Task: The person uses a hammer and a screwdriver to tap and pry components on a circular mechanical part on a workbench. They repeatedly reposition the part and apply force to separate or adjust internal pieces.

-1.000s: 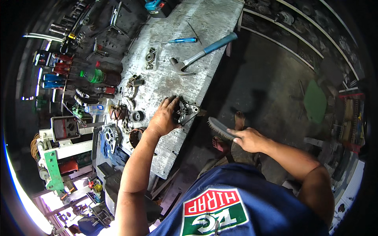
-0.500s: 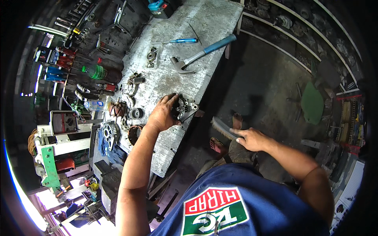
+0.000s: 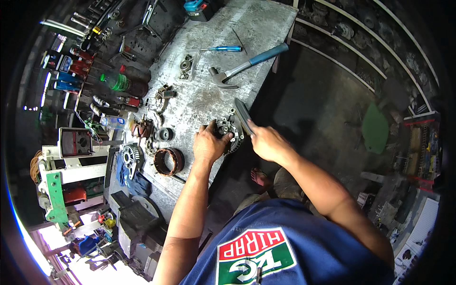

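Observation:
On the scuffed metal bench [image 3: 207, 21], my left hand [image 3: 209, 142] grips a round, dark alternator housing [image 3: 231, 127] with silver lugs, near the bench's right edge. My right hand [image 3: 263, 142] holds a long brush [image 3: 243, 115] with a grey back, its head up along the housing's right side; whether the bristles touch it is hard to tell. A copper winding ring [image 3: 168, 161] and a small black pulley [image 3: 165, 134] sit left of my left hand, with another finned housing [image 3: 133, 159] on a blue cloth beyond them.
A hammer [image 3: 256, 60], blue screwdriver [image 3: 228, 48] and bagged small parts [image 3: 186, 66] lie farther up the bench. A green-capped bottle [image 3: 118, 81], tool racks and a meter [image 3: 75, 142] line the left. A vise [image 3: 133, 218] is lower left; shelves of parts [image 3: 349, 28] stand right.
The brush in my right hand has swung up and left from below the bench edge to beside the housing. My left hand has turned the housing and shifted slightly right.

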`<state>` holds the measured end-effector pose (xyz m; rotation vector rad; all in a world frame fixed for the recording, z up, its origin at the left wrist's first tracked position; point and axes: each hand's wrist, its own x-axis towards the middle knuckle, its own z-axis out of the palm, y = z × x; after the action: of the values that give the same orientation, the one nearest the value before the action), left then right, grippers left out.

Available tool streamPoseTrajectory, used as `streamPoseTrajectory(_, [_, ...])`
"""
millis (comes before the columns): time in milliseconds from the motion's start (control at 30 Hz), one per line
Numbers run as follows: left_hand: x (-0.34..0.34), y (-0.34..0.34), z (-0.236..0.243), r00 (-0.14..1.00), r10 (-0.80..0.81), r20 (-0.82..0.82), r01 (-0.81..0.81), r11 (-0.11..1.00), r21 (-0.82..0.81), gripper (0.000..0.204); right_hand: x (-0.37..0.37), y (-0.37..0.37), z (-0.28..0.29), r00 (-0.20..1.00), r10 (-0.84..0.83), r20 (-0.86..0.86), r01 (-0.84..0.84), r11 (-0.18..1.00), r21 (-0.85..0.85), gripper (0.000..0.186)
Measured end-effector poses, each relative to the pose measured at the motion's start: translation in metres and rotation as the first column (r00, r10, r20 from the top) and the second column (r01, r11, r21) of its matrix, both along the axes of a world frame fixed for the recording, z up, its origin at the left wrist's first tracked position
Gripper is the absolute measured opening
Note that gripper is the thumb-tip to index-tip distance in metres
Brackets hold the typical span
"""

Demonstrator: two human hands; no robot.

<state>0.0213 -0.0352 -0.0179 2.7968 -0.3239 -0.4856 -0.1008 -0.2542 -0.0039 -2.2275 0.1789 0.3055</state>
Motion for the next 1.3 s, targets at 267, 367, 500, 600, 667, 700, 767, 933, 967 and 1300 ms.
streamPoseTrajectory(267, [0.002,0.000,-0.003,0.999,0.039,-0.035,-0.040,0.999,-0.022,0.092,0.019,0.012,0.054,0.970,0.088,-0.227,-0.139,0.966,-0.220,0.063])
streamPoseTrajectory(367, [0.001,0.001,-0.006,0.999,0.036,-0.014,-0.037,0.999,-0.019,0.091,0.014,0.009,0.063,0.971,0.124,-0.203,-0.172,0.955,-0.241,0.067])
streamPoseTrajectory(500, [-0.006,0.002,-0.010,0.998,0.061,0.007,-0.061,0.997,-0.043,0.095,0.020,0.007,0.051,0.926,0.094,-0.365,-0.220,0.921,-0.322,0.065])
streamPoseTrajectory(600, [-0.007,0.002,-0.010,0.999,0.013,0.032,-0.012,1.000,-0.029,0.094,0.039,0.008,0.035,0.993,0.112,-0.044,-0.120,0.924,-0.362,0.063])
streamPoseTrajectory(667, [-0.007,0.002,-0.010,0.997,0.030,0.066,-0.029,0.999,-0.026,0.092,0.033,0.002,0.029,0.980,0.152,-0.131,-0.188,0.918,-0.348,0.065])
streamPoseTrajectory(700, [-0.006,0.001,-0.010,0.999,0.047,0.026,-0.047,0.999,-0.017,0.092,0.023,-0.003,0.028,0.970,0.167,-0.175,-0.216,0.924,-0.315,0.066])
streamPoseTrajectory(767, [-0.007,0.000,-0.009,0.997,0.079,-0.004,-0.079,0.996,-0.038,0.091,-0.015,-0.019,0.033,0.917,0.244,-0.316,-0.336,0.900,-0.278,0.064])
streamPoseTrajectory(933, [-0.007,-0.003,-0.007,0.997,0.072,0.017,-0.071,0.997,-0.029,0.089,-0.020,-0.043,0.032,0.983,0.184,-0.026,-0.186,0.970,-0.155,0.054])
streamPoseTrajectory(967, [-0.006,-0.003,-0.005,0.998,0.068,0.004,-0.068,0.997,-0.026,0.090,0.003,-0.036,0.028,0.968,0.249,-0.041,-0.252,0.943,-0.219,0.053])
streamPoseTrajectory(1300, [-0.013,-0.011,0.007,0.978,0.199,-0.057,-0.201,0.979,-0.028,0.092,0.019,-0.081,0.046,0.868,0.423,-0.259,-0.490,0.812,-0.317,0.064])
